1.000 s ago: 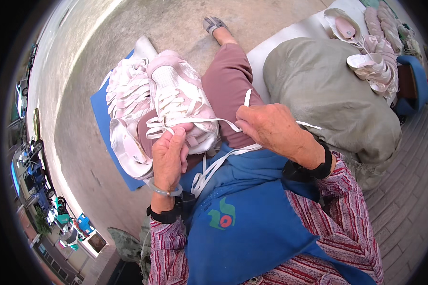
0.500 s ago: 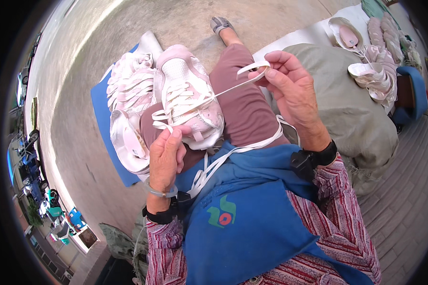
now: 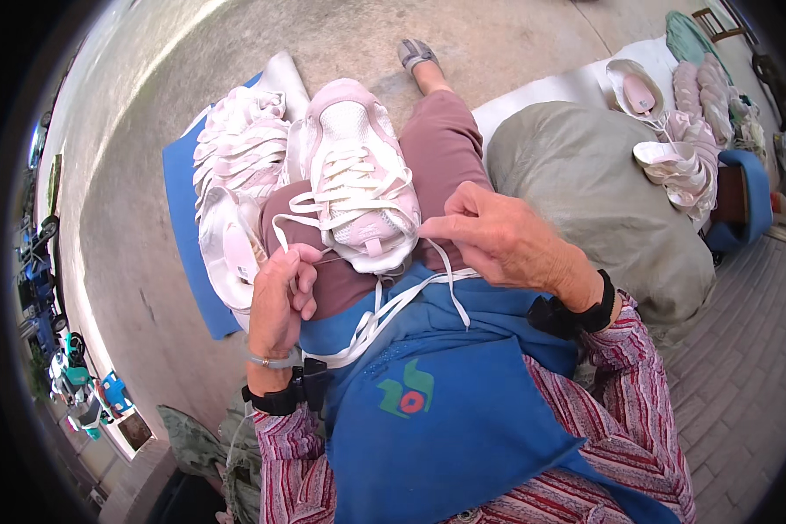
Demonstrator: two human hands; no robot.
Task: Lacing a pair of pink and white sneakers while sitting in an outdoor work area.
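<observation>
A pale pink and white sneaker (image 3: 344,122) rests on my lap with its toe pointing away from me. White shoelace (image 3: 351,175) criss-crosses its front, with loose loops near the ankle opening. At the left of the heel, my left hand (image 3: 281,293) pinches a lace between thumb and fingers. Against the shoe's right side, my right hand (image 3: 506,240) is closed in a pinch on another stretch of lace, whose free end hangs below the fingers. Several more loose white laces (image 3: 384,319) lie across the blue apron (image 3: 463,402).
More pink and white shoes (image 3: 240,144) are piled at my left on a blue sheet (image 3: 183,201). At the right sits a large grey-green sack (image 3: 585,192). Beyond it, further shoes (image 3: 672,162) lie near a blue chair (image 3: 747,196).
My right hand has come down and left, from holding a lace stretched out to the shoe's right side. My left hand has shifted slightly down and left.
</observation>
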